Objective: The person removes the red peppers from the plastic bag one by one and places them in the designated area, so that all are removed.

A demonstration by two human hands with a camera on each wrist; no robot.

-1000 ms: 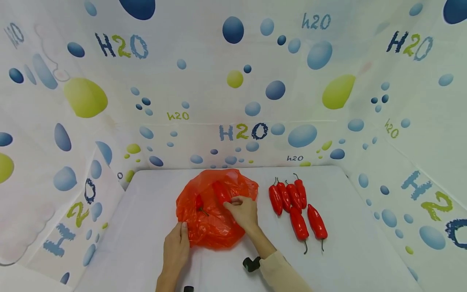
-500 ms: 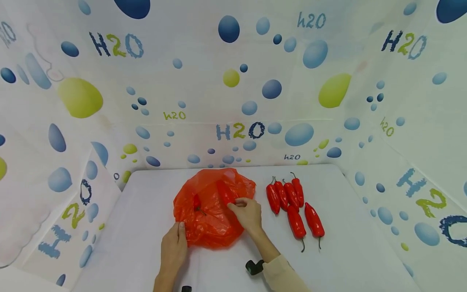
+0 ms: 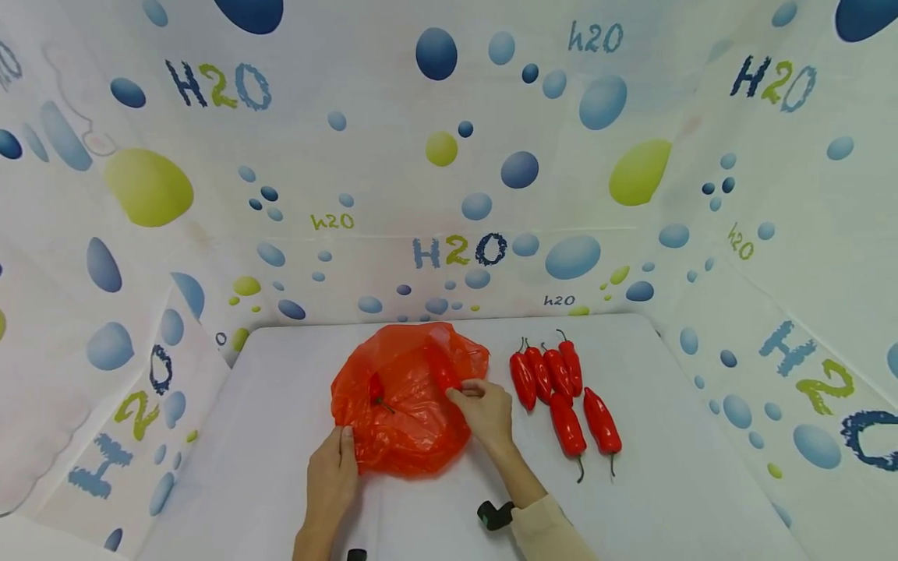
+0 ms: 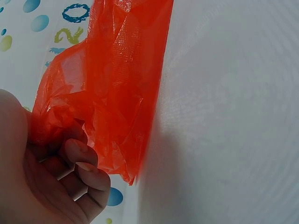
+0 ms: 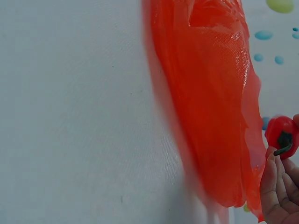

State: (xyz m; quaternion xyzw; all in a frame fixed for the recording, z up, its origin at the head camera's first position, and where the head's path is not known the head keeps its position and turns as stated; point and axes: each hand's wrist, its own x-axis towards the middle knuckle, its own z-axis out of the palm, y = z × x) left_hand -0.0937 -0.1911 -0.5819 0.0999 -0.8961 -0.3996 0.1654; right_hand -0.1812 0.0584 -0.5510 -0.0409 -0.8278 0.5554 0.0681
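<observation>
A thin red plastic bag (image 3: 410, 444) lies crumpled on the white table. My left hand (image 3: 331, 475) pinches its near left edge; in the left wrist view the curled fingers (image 4: 86, 175) hold the film. In my right hand (image 3: 486, 413) is a red chili pepper (image 3: 440, 368), gripped near its stem end over the bag's right side. The right wrist view shows the green stem of that pepper (image 5: 280, 130) by the fingertips. Another red pepper (image 3: 376, 387) with a dark stem shows at the bag's left part.
Right of the bag several red peppers (image 3: 522, 380) lie in a group, with two more peppers (image 3: 567, 425) in front, stems toward me. A patterned sheet (image 3: 449, 156) with blue and green drops rises behind and beside the table (image 3: 673, 483).
My right hand has moved slightly right with the pepper, relative to the bag. The left hand keeps its hold on the bag's edge. The whole head view has shifted a little left.
</observation>
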